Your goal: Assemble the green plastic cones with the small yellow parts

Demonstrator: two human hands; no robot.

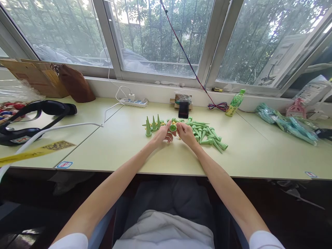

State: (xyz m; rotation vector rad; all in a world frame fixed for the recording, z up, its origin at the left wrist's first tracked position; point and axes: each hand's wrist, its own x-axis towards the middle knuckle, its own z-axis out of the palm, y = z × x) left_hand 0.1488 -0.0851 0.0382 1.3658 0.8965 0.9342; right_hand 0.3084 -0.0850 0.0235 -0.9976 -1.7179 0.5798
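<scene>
Over the middle of the table, my left hand (163,134) is closed around a green plastic spike (173,128), its round hollow end turned towards me. My right hand (186,133) pinches at the right side of that end; whatever lies between its fingertips is too small to make out. Left of my hands, several green cone spikes (148,128) stand upright on their wide ends. A loose heap of similar green spikes (207,134) lies to the right, pointing in many directions. Small yellow pieces (163,123) show behind my left hand, partly hidden by it.
A phone (183,109) leans on a small box (181,97) behind the spikes. Further back are a power strip (134,102), a coiled cable (219,106) and a green bottle (235,103). A black headset-like strap (38,119) and white cable (77,125) lie left; plastic packets (287,123) lie right.
</scene>
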